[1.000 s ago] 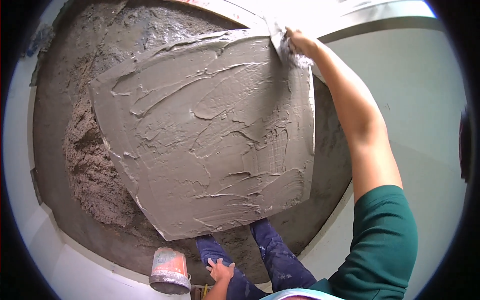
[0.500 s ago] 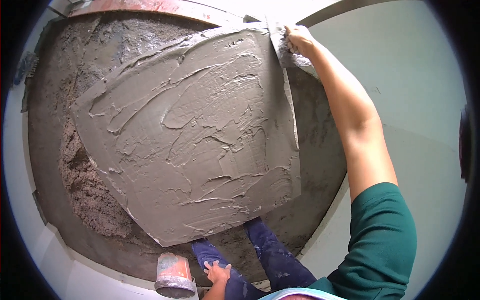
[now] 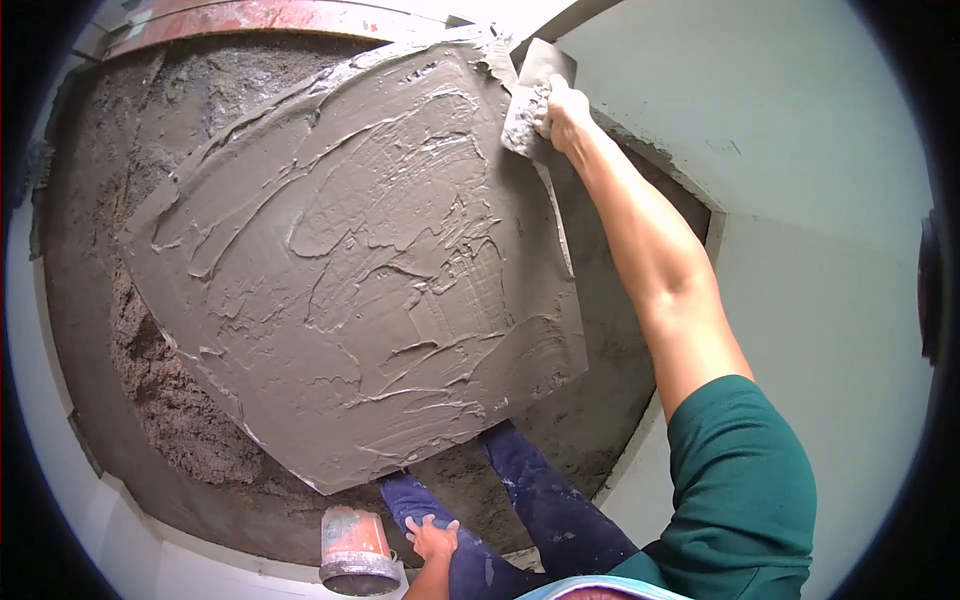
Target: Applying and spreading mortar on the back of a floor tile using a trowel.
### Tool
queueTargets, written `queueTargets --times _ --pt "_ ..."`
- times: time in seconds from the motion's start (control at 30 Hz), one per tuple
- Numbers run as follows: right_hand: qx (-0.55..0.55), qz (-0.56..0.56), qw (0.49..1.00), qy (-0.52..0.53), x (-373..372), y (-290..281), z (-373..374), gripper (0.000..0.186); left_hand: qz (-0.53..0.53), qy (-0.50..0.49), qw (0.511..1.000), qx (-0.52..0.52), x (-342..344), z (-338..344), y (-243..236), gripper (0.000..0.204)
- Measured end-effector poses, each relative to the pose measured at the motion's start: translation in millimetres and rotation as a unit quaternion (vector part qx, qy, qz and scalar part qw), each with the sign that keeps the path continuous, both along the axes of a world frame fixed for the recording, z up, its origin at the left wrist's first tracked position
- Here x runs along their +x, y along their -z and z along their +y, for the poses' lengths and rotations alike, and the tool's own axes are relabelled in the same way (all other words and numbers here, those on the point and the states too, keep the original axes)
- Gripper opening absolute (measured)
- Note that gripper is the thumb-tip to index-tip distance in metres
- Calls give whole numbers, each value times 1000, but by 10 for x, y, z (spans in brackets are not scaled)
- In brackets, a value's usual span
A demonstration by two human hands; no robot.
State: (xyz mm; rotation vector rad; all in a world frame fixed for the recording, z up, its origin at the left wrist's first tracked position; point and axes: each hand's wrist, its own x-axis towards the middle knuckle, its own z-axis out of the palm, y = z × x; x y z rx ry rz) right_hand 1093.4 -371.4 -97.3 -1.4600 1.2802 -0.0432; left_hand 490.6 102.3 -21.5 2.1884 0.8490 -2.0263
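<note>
My right hand (image 3: 566,112) grips the handle of a flat, mortar-smeared trowel (image 3: 535,85) at the far right corner of a large square tile (image 3: 350,250). Wet grey mortar in ridges and swirls coats the tile's upper face. Along the far right edge, where the trowel is, the coat looks smoother. The handle is mostly hidden behind my fingers. My left hand (image 3: 433,538) rests on my left thigh with its fingers spread and holds nothing. The tile's near edge lies over my lower legs or just in front of them; I cannot tell which.
An orange and white bucket (image 3: 355,550) stands by my left leg. Rough loose mortar (image 3: 180,400) is heaped left of the tile on the grey floor. Pale walls (image 3: 800,300) close in on the right. A red and white board (image 3: 240,18) lies along the far edge.
My right hand has drawn the trowel slightly left and nearer, turning its blade flatter to view. The whole view has shifted a little. My left hand stays on my thigh.
</note>
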Motion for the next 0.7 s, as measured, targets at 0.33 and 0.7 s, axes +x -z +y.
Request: queueTargets --times 0.33,0.7 --pt "84 -41 988 120 -1511 393 -186 32 -16 -4 1000 -22 -47 52 -1 65" --pt "-255 -113 847 -452 -2119 408 1173 31 -34 9 999 -26 -195 137 21 64"
